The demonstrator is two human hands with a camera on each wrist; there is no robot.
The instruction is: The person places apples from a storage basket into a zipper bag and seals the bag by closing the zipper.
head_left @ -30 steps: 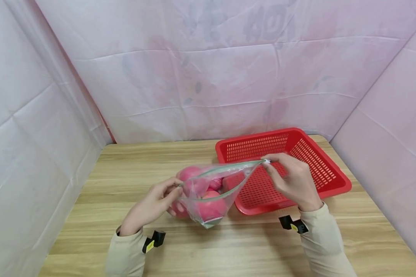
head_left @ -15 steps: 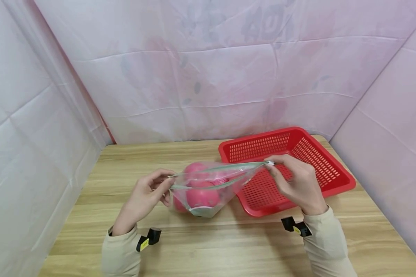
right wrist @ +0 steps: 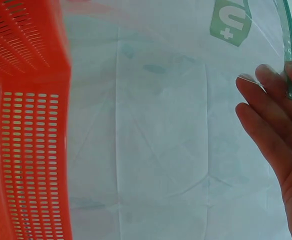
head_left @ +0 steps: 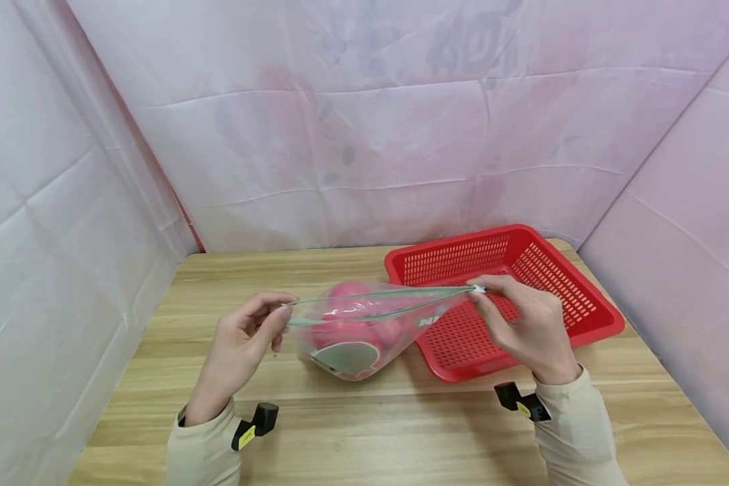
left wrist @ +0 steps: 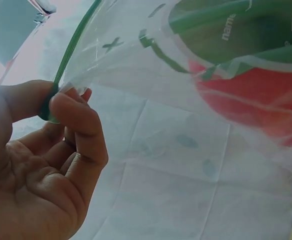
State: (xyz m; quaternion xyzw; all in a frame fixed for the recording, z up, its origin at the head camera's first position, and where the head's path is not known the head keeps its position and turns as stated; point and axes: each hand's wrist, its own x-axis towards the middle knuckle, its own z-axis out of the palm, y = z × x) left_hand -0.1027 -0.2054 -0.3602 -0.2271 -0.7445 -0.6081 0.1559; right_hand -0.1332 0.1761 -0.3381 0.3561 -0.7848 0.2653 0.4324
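A clear zip bag (head_left: 351,358) with a green-edged mouth and a printed green label stretches between my two hands. Red-pink round things (head_left: 347,307) bulge inside it, seen through the plastic. My left hand (head_left: 243,341) pinches the left end of the zip strip (left wrist: 75,47) between thumb and forefinger; its other fingers curl loosely below. At the opposite end, my right hand (head_left: 527,327) pinches the strip by the white slider (head_left: 478,289). The right wrist view has the other fingers (right wrist: 266,130) of that hand extended beside the plastic. A narrow gap shows between the strip's two edges.
A red perforated plastic basket (head_left: 589,331) stands at the right, partly behind my right hand and the bag's right end. Both rest on a wooden table (head_left: 364,439). Pale printed cloth (head_left: 364,148) hangs at the back and both sides.
My left hand has moved left and slightly up, drawing the bag's mouth from wide to narrow and taut. The bag has turned its label forward. My right hand has shifted slightly right.
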